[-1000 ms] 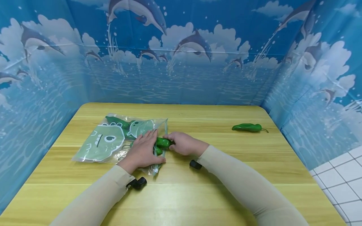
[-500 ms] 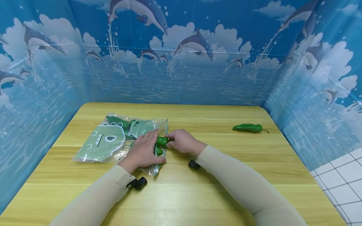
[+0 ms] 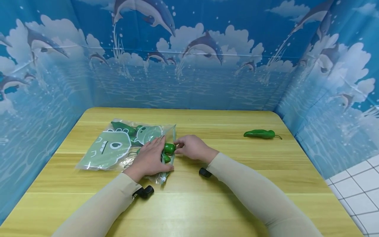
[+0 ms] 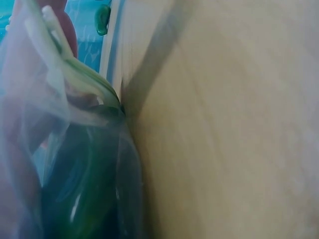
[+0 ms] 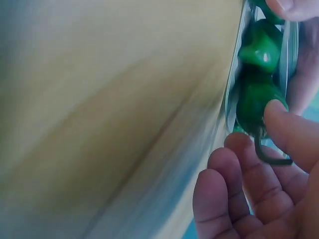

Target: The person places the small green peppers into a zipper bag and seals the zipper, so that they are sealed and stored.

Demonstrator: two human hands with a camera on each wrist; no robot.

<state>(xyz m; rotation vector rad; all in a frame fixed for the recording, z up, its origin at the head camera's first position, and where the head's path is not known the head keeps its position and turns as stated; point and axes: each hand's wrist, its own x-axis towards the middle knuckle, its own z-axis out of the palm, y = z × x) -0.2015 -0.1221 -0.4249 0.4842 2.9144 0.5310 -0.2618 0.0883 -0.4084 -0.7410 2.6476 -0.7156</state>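
A clear zip bag [image 3: 109, 149] printed with pale green cartoon creatures lies on the table's left half, with several green peppers inside. My left hand [image 3: 149, 158] rests on it near the mouth, fingers spread and fairly straight. At the mouth, my right hand [image 3: 192, 148] pinches the stem end of a green pepper [image 3: 169, 148], whose body is mostly inside. In the right wrist view the thumb lies on that pepper [image 5: 255, 107], its curved stem between the fingers. Another pepper [image 3: 166, 158] lies beside it. The left wrist view shows a pepper [image 4: 82, 184] through the film.
One loose green pepper [image 3: 260, 133] lies at the table's right, stem pointing right. The wooden table [image 3: 207, 197] meets a blue dolphin-print curtain [image 3: 189, 82] at the back and sides. White tiles [image 3: 358, 184] show at the lower right.
The right hand has shifted slightly back, and the pepper it holds has slid left, farther into the bag. The left hand and the loose pepper stay where they were.
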